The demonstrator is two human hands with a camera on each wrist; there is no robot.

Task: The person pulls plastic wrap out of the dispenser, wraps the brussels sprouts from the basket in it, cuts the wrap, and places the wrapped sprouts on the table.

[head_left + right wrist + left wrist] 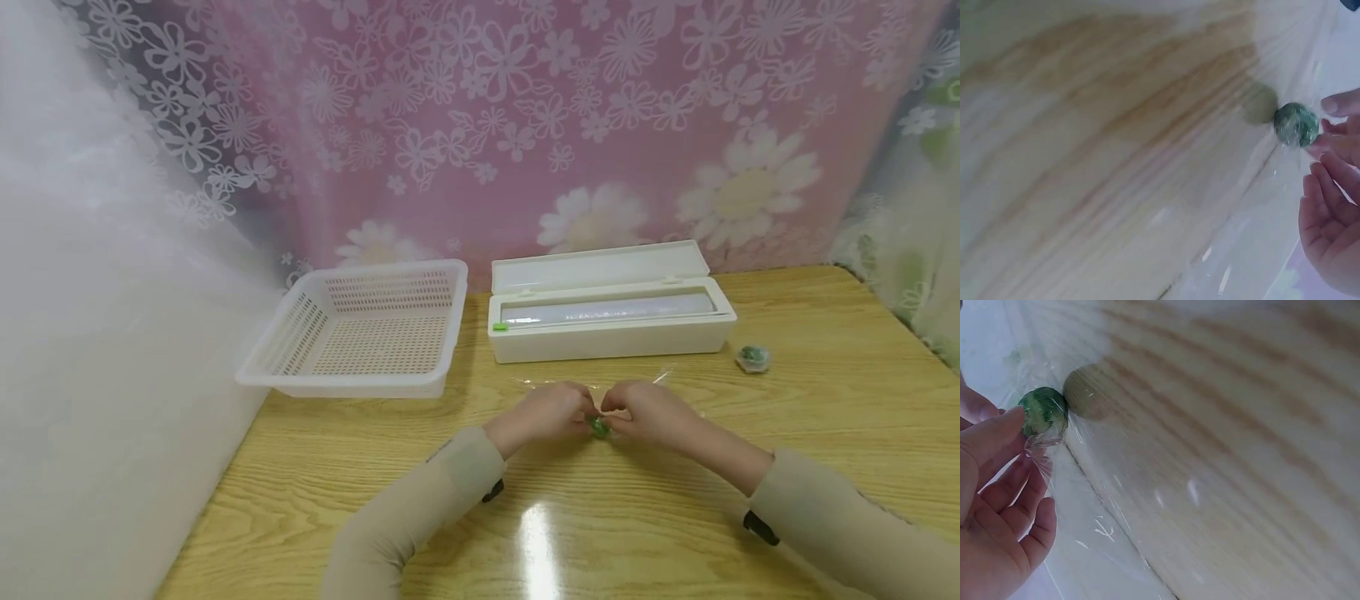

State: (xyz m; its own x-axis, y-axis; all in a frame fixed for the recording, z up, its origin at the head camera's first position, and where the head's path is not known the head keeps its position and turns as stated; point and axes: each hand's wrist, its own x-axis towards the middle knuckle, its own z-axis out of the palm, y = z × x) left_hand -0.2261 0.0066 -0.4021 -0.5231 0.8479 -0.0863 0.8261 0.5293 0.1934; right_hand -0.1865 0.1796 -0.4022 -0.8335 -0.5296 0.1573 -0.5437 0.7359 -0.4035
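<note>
A small round ball (598, 427), mottled dark and light green, sits low over the table between both hands. Clear plastic wrap (1094, 528) is gathered about it and spreads out over the tabletop. From the left side, my left hand (557, 408) pinches the wrap against the ball with thumb and forefinger; its other fingers are loosely bent in the left wrist view. My right hand (654, 414) pinches the wrap at the ball's other side. In the right wrist view the green ball (1296, 125) shows glossy film over it, close to the right fingertips (1315, 169).
Behind the hands stands a white wrap dispenser box (611, 342), lid raised, with a roll (607, 310) inside and a green slider (500, 327). A white plastic basket (352, 387) is at left. At right lies another small green wrapped piece (753, 358). A flowered curtain (480, 133) hangs behind.
</note>
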